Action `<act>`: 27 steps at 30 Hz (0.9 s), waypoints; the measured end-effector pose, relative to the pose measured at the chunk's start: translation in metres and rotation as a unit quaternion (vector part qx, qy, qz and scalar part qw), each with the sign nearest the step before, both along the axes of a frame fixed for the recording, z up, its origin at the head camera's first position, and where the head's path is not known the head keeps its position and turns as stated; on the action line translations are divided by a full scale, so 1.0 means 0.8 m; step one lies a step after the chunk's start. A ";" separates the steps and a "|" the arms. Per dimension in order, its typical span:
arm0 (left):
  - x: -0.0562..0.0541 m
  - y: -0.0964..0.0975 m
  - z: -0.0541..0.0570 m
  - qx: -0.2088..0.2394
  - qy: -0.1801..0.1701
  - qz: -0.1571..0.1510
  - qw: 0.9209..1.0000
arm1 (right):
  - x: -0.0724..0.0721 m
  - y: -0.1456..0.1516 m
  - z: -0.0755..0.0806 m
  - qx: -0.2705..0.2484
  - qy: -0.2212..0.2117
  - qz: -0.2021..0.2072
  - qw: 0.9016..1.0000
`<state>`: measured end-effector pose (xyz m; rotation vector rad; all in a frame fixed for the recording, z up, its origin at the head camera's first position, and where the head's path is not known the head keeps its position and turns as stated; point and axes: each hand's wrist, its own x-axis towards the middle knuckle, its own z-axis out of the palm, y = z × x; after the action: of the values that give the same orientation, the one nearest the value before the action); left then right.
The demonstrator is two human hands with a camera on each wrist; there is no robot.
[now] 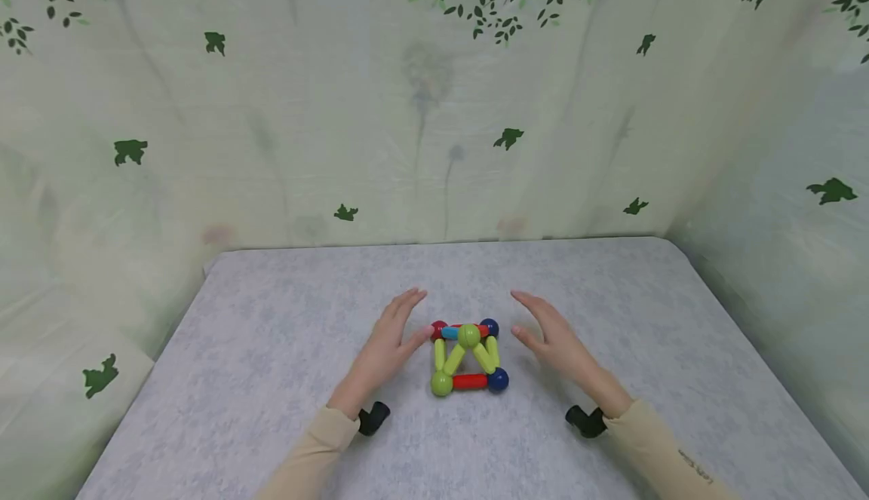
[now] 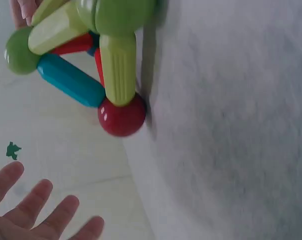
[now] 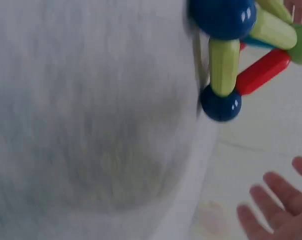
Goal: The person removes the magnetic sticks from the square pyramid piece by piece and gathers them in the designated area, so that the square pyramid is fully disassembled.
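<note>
A pyramid of toy rods and balls (image 1: 469, 381) stands on the table between the hands. A green ball (image 1: 468, 335) tops it. Its base corners are a red ball (image 1: 439, 329), another green ball (image 1: 441, 384) and two blue balls (image 1: 498, 380). Lime, red and blue rods join them; one blue rod (image 2: 71, 80) shows clearly in the left wrist view. My left hand (image 1: 387, 345) is held at the left with fingers extended, its thumb tip overlapping the red ball in the head view; contact is unclear. My right hand (image 1: 560, 345) hovers apart at the right, fingers spread, holding nothing.
A grey mottled cloth covers the table (image 1: 292, 311). Pale curtains (image 1: 366, 123) printed with leaves and dark green birds surround its back and sides. Each wrist wears a small black camera, the left camera (image 1: 373, 418) and the right camera (image 1: 585, 421).
</note>
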<state>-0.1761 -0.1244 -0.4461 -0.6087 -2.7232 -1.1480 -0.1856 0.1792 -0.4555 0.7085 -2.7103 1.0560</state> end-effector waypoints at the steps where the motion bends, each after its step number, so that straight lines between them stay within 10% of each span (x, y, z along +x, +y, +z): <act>1: 0.000 0.004 -0.001 0.030 -0.004 -0.016 0.999 | 0.002 -0.002 -0.001 -0.028 -0.015 0.016 0.999; 9: 0.004 0.041 -0.010 0.157 -0.017 -0.084 0.984 | 0.021 -0.024 -0.018 -0.164 -0.109 0.109 0.974; 27: 0.002 0.066 -0.019 0.112 0.049 -0.110 0.986 | 0.045 -0.064 0.011 -0.173 -0.157 0.071 0.970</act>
<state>-0.1747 -0.0718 -0.4613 -0.9227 -2.4460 -1.4091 -0.1498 0.1279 -0.4470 0.7331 -2.6338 1.7563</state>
